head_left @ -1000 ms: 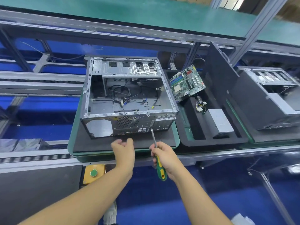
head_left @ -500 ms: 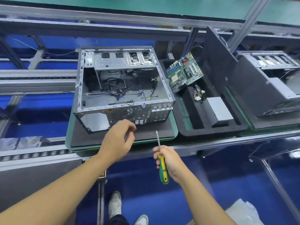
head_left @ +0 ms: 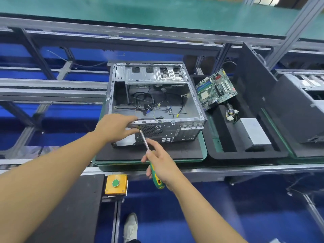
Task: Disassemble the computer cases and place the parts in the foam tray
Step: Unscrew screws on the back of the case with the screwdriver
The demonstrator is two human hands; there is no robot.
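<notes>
My right hand [head_left: 161, 165] grips the screwdriver [head_left: 157, 180], my left hand [head_left: 115, 128] pinches the computer case [head_left: 168, 132] rim by its tip, so a slip could jab that hand.

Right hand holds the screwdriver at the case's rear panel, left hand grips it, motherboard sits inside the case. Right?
No: the head view shows the motherboard in the foam tray beside the computer case, not inside it. The rest holds.
</notes>
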